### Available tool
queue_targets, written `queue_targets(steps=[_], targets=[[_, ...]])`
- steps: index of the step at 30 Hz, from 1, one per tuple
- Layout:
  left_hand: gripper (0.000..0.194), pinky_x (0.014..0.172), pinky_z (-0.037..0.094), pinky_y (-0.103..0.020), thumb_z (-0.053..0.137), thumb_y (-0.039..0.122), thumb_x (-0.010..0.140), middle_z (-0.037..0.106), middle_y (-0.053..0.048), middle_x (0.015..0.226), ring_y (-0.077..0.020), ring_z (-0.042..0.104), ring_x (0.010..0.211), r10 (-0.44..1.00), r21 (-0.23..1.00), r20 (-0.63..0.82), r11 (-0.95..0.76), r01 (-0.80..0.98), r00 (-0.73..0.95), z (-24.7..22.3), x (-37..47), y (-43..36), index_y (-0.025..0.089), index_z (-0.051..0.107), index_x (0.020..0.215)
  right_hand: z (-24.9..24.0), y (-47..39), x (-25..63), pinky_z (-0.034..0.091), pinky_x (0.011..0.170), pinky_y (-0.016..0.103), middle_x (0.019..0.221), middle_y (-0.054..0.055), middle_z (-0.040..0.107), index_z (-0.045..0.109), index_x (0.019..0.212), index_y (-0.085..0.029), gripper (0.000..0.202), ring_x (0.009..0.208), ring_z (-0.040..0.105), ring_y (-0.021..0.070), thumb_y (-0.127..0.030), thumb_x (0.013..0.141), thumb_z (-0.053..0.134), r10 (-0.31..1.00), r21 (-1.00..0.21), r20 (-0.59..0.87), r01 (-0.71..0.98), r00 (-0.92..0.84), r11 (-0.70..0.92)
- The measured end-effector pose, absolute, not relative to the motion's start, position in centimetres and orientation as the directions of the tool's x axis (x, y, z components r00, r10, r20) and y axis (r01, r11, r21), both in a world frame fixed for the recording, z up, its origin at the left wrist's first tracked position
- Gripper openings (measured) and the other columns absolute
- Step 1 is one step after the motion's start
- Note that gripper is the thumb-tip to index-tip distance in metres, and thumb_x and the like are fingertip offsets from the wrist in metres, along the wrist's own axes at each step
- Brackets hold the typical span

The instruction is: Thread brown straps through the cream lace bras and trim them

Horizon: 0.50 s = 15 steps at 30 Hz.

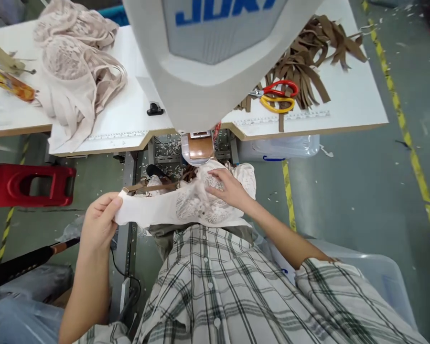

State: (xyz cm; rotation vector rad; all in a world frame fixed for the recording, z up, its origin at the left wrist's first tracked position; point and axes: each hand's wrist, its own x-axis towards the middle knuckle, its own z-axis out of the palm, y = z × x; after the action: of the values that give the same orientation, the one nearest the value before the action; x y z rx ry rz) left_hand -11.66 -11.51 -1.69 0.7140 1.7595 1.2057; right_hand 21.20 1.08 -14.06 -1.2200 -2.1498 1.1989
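A pale lace bra (191, 203) lies across my lap, its side band stretched out to the left. The end of that band is pinched between the thumb and fingers of my left hand (102, 215), close to where a brown strap (154, 188) joins it. Over the lace cups rests my right hand (229, 188), fingers spread and thumb apart, touching the fabric without closing on it. Just ahead of the bra sits the sewing machine's arm end (200, 148), beneath the large white machine head (200, 71). Part of the brown strap is hidden behind the fabric.
Beige bras (75, 67) are heaped on the white table (132, 86) at left. Brown straps (308, 62) and red-and-yellow scissors (279, 95) lie at right. A red stool (30, 185) stands left, with clear plastic bins (372, 267) at right and below the table.
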Motion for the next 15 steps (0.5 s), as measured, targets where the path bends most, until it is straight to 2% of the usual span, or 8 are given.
queue_targets(steps=[3, 6, 8, 10, 12, 13, 15], targets=[[0.023, 0.046, 0.041, -0.022, 0.079, 0.039, 0.07, 0.063, 0.0, 0.06, -0.0125, 0.054, 0.051, 0.864, 0.95, -0.299, 0.311, -0.037, -0.406, -3.3, -11.8, -12.2, 0.019, 0.072, 0.077, -14.7, 1.0, 21.6, 0.051, 0.097, 0.042, 0.127, 0.015, 0.062, 0.059, 0.124, -0.016, 0.044, 0.11, 0.063, 0.0248, -0.045, 0.091, 0.061, 0.823, -0.847, -0.195, 0.514, -0.533, 0.132], [0.02, 0.05, 0.045, -0.026, 0.074, 0.04, 0.074, 0.062, -0.003, 0.063, -0.0159, 0.057, 0.058, 0.965, 0.994, -0.109, 0.107, -0.02, -0.238, -3.2, -11.6, -12.4, 0.02, 0.073, 0.073, -14.2, 1.4, 19.7, 0.049, 0.098, 0.041, 0.133, 0.015, 0.06, 0.057, 0.129, -0.016, 0.049, 0.112, 0.062, 0.0246, -0.05, 0.094, 0.056, 0.776, -0.865, -0.22, 0.486, -0.591, 0.125], [0.018, 0.056, 0.049, -0.032, 0.07, 0.039, 0.078, 0.063, -0.005, 0.068, -0.0192, 0.059, 0.064, 0.99, 1.0, -0.006, 0.007, 0.006, -0.144, -2.7, -11.6, -12.5, 0.022, 0.073, 0.073, -14.2, 1.7, 18.0, 0.05, 0.093, 0.041, 0.127, 0.015, 0.064, 0.061, 0.123, -0.015, 0.051, 0.105, 0.064, 0.025, -0.055, 0.091, 0.058, 0.725, -0.878, -0.281, 0.473, -0.629, 0.071], [0.017, 0.06, 0.052, -0.036, 0.069, 0.038, 0.08, 0.063, -0.006, 0.071, -0.0212, 0.061, 0.067, 0.994, 0.999, 0.037, -0.034, 0.026, -0.107, -2.3, -11.8, -12.6, 0.023, 0.075, 0.075, -14.6, 2.0, 16.4, 0.053, 0.082, 0.037, 0.103, 0.011, 0.071, 0.068, 0.103, -0.015, 0.047, 0.088, 0.066, 0.0224, -0.059, 0.085, 0.065, 0.592, -0.903, -0.405, 0.405, -0.697, -0.141], [0.018, 0.06, 0.052, -0.036, 0.069, 0.038, 0.079, 0.063, -0.007, 0.07, -0.0213, 0.06, 0.065, 0.993, 0.998, 0.058, -0.057, 0.017, -0.098, -2.2, -12.2, -12.9, 0.022, 0.076, 0.076, -15.2, 2.0, 15.3, 0.052, 0.068, 0.032, 0.078, 0.006, 0.07, 0.069, 0.084, -0.015, 0.046, 0.069, 0.063, 0.0185, -0.061, 0.077, 0.073, 0.421, -0.859, -0.476, 0.307, -0.772, -0.409], [0.019, 0.059, 0.052, -0.036, 0.069, 0.038, 0.079, 0.062, -0.007, 0.07, -0.0209, 0.06, 0.064, 0.993, 0.998, 0.062, -0.062, 0.012, -0.105, -2.4, -12.5, -13.2, 0.021, 0.076, 0.076, -15.5, 1.8, 15.0, 0.052, 0.064, 0.031, 0.072, 0.005, 0.068, 0.069, 0.08, -0.015, 0.048, 0.065, 0.062, 0.0172, -0.062, 0.073, 0.075, 0.369, -0.82, -0.482, 0.261, -0.794, -0.51], [0.019, 0.06, 0.052, -0.034, 0.069, 0.037, 0.078, 0.063, -0.007, 0.07, -0.0203, 0.06, 0.064, 0.988, 0.998, 0.064, -0.065, 0.003, -0.142, -3.0, -13.0, -13.6, 0.02, 0.077, 0.075, -15.8, 1.4, 14.7, 0.052, 0.064, 0.029, 0.075, 0.005, 0.069, 0.069, 0.085, -0.014, 0.053, 0.066, 0.062, 0.016, -0.065, 0.069, 0.076, 0.38, -0.778, -0.472, 0.173, -0.795, -0.604]])
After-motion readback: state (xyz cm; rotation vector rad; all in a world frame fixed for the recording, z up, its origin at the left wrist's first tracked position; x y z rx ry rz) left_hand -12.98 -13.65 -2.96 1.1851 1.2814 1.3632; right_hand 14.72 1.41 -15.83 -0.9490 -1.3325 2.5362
